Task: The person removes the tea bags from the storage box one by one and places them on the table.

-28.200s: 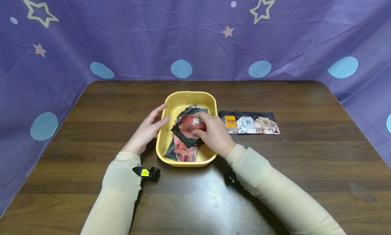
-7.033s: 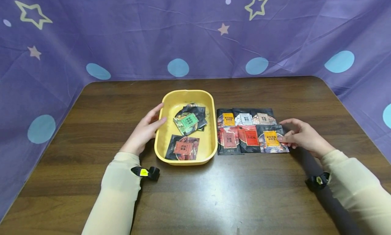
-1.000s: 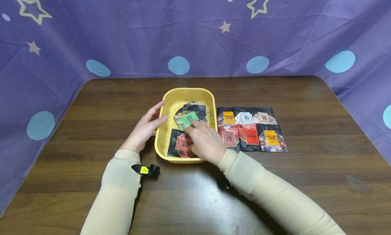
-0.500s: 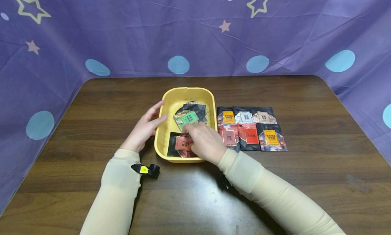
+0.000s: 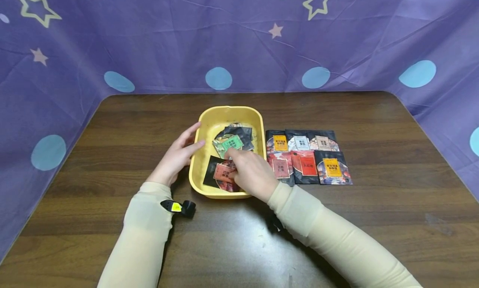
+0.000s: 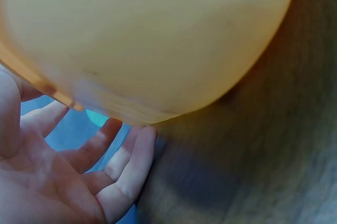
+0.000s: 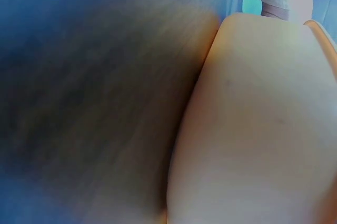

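A yellow plastic tray [image 5: 198,189] stands mid-table with several flat foil sachets in it. My left hand [image 5: 179,155] rests against its left side, thumb tip at the rim; the left wrist view shows spread fingers [image 6: 129,174] touching the outer wall [image 6: 158,50]. Inside the tray's near half, my right hand [image 5: 254,171] pinches the right edge of a black sachet with a red label [image 5: 222,173]. That sachet lies slightly tilted, its right part hidden by the hand. Just beyond is a green-labelled sachet [image 5: 230,143], overlapping darker sachets [image 5: 245,134].
Right of the tray, sachets lie in two rows: orange [image 5: 280,142], white [image 5: 301,142] and beige labels [image 5: 322,142] behind, pink [image 5: 281,168], red [image 5: 308,166] and orange labels [image 5: 332,167] in front. A purple curtain [image 5: 157,46] hangs behind the table.
Since the oldest frame, a front row of sachets has been laid on the table. My right hand has returned to the tray from the orange-labelled sachet; the red-labelled sachet has just turned slightly.
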A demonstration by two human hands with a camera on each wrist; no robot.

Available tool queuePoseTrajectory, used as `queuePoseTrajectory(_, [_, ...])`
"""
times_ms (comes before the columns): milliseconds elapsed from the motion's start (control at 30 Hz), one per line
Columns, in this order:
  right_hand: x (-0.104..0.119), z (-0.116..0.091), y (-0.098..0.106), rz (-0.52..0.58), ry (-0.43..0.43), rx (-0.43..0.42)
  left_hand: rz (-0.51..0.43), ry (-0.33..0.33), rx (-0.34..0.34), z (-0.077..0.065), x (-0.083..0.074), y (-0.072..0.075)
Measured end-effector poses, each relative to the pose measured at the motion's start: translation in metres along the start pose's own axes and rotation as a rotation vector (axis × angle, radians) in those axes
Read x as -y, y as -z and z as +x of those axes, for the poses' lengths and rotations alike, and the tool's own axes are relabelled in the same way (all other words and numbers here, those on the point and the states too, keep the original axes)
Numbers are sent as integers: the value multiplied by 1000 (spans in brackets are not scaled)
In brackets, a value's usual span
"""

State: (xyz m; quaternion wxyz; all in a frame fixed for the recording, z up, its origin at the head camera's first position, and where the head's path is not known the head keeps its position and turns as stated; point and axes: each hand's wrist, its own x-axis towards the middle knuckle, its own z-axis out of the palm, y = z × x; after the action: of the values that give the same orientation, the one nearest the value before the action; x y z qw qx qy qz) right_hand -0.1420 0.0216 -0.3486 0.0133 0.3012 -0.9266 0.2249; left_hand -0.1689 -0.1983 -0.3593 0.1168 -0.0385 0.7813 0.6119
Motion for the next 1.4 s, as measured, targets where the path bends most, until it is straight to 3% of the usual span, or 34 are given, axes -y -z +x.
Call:
queuePoseTrajectory(733, [-3, 1, 3, 194, -12, -158, 22, 17, 8, 1, -5, 1])
queuePoseTrajectory(967, [-8, -1, 5, 416, -23, -222, 25, 7, 1, 0, -3, 0])
queuePoseTrajectory(1200, [-14, -2, 9, 661, -107, -286, 29, 18, -5, 0, -2, 0])
queuePoseTrajectory(1400, [-17, -3, 13, 787, -167, -288, 28, 17, -1, 1, -2, -1])
